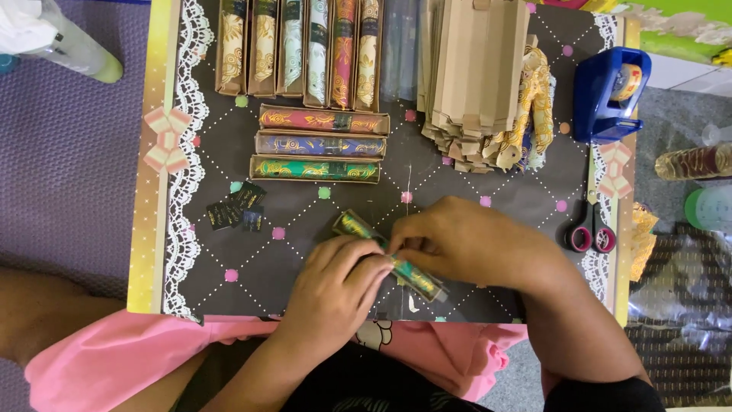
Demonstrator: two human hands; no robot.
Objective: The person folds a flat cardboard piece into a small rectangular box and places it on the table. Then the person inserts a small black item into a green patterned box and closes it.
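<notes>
Both hands grip one green box (381, 255) lying diagonally on the worktop (305, 221): left hand (339, 286) below, right hand (450, 240) above.

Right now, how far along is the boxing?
Done: six boxed rolls upright in a row, three boxed rolls lying below them. In hand: left hand and right hand both grip a green roll box. Left: a stack of flat cardboard boxes.

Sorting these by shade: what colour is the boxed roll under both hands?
Green with gold swirls, in a clear-fronted box, held by the left hand and right hand; head view.
</notes>
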